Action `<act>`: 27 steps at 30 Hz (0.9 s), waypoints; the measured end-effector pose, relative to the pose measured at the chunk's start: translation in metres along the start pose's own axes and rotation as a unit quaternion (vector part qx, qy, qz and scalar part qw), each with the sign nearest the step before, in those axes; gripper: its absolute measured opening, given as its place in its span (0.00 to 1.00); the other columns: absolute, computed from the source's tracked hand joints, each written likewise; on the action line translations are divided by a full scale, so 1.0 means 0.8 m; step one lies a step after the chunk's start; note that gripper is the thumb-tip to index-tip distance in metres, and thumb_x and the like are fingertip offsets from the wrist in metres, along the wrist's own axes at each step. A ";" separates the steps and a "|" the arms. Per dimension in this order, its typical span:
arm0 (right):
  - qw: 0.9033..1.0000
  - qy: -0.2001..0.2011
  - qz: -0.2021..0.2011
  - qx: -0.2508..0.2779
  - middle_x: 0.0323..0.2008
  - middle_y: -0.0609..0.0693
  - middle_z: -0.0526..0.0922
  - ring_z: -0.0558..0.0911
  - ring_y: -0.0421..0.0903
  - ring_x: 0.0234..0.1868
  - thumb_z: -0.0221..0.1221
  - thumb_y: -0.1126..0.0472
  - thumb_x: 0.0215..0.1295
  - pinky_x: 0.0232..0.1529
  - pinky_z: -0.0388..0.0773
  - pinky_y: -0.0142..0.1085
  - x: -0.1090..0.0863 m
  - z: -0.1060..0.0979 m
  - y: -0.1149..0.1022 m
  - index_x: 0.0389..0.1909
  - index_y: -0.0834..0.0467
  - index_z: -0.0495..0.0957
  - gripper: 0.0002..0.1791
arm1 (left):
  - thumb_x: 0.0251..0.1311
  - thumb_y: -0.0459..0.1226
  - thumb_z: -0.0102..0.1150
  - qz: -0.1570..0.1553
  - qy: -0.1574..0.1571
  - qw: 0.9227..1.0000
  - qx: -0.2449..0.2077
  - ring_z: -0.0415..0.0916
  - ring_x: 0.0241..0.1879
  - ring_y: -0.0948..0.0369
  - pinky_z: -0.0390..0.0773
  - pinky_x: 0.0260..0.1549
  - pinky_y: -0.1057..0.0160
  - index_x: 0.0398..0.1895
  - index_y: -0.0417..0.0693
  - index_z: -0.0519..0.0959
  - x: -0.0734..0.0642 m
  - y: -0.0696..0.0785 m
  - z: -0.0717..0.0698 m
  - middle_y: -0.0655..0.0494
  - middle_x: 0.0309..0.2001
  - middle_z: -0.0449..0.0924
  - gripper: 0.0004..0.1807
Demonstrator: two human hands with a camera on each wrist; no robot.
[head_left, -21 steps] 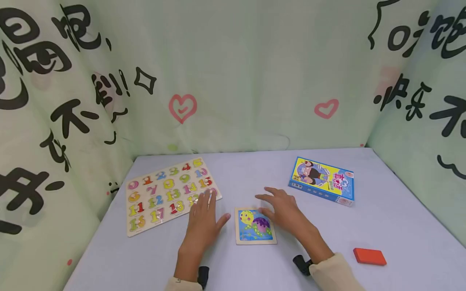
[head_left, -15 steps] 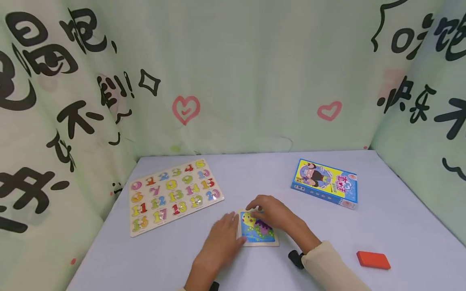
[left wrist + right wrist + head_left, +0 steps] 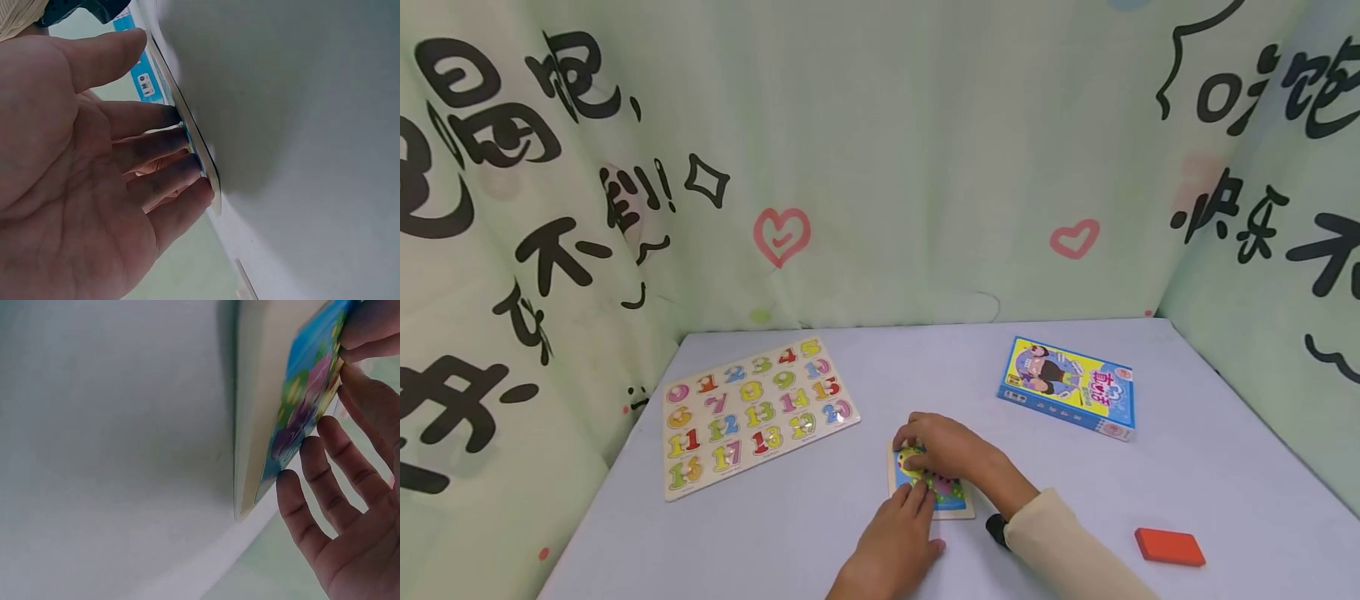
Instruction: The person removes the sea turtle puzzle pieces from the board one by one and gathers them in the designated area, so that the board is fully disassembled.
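Pale green curtains (image 3: 880, 150), marked with bold black characters and two red hearts, enclose your workspace at the back and on both sides. Between them spreads a whitish surface (image 3: 737, 546), running back to the rear curtain. Across it to your left lies a number board (image 3: 760, 421), angled, its colored numerals apparently all seated; to your right, a blue-and-yellow box (image 3: 1067, 385) lies flat.

Your left hand (image 3: 895, 542) stretches its fingers forward, slightly parted, tips at the near edge of a small picture puzzle (image 3: 951, 503). Your right hand (image 3: 951, 448) arches over it, several fingers spread, tips on the picture; whether thumb and forefinger pinch a piece cannot be told.

The puzzle sits flat, front and center between board and box. No loose piece shows beside it, and the visible picture looks whole, so the work appears either barely begun or all but finished; your fingers hide the rest. Smallest, a red block (image 3: 1170, 547) lies well apart at right.
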State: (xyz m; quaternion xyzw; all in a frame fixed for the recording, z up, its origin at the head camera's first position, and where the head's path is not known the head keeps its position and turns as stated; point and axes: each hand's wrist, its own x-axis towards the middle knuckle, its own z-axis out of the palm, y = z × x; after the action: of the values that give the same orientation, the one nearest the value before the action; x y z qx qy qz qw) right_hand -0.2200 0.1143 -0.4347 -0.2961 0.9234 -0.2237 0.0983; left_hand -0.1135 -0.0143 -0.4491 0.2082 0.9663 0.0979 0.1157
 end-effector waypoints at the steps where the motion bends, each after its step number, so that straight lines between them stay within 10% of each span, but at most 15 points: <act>1: 1.000 -0.001 0.001 0.000 0.41 0.45 0.80 0.78 0.44 0.41 0.70 0.62 0.64 0.52 0.81 0.44 0.000 0.000 0.000 0.47 0.53 0.87 0.11 | 0.69 0.52 0.63 -0.001 -0.002 1.000 -0.001 0.62 0.73 0.53 0.67 0.69 0.55 0.72 0.41 0.71 0.000 0.000 0.000 0.50 0.74 0.67 0.35; 17: 0.997 -0.028 0.003 -0.069 0.39 0.44 0.80 0.77 0.42 0.38 0.72 0.62 0.62 0.49 0.81 0.42 0.010 -0.002 -0.011 0.45 0.52 0.86 0.11 | 0.67 0.55 0.64 -0.019 -0.027 0.999 -0.001 0.59 0.75 0.55 0.65 0.70 0.56 0.74 0.45 0.69 0.004 0.001 0.000 0.55 0.76 0.64 0.39; 27: 0.998 -0.062 0.000 -0.015 0.42 0.45 0.75 0.75 0.43 0.43 0.69 0.66 0.66 0.50 0.79 0.41 0.011 -0.004 -0.008 0.46 0.55 0.79 0.11 | 0.66 0.56 0.64 -0.019 -0.036 0.999 0.008 0.59 0.75 0.56 0.64 0.71 0.58 0.75 0.46 0.68 0.007 -0.001 0.005 0.56 0.76 0.63 0.40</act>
State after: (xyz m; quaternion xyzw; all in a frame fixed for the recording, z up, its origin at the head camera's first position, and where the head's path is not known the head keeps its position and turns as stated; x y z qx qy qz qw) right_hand -0.2248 0.1059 -0.4293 -0.3105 0.9190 -0.1908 0.1505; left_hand -0.1179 -0.0116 -0.4538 0.1938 0.9661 0.0805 0.1502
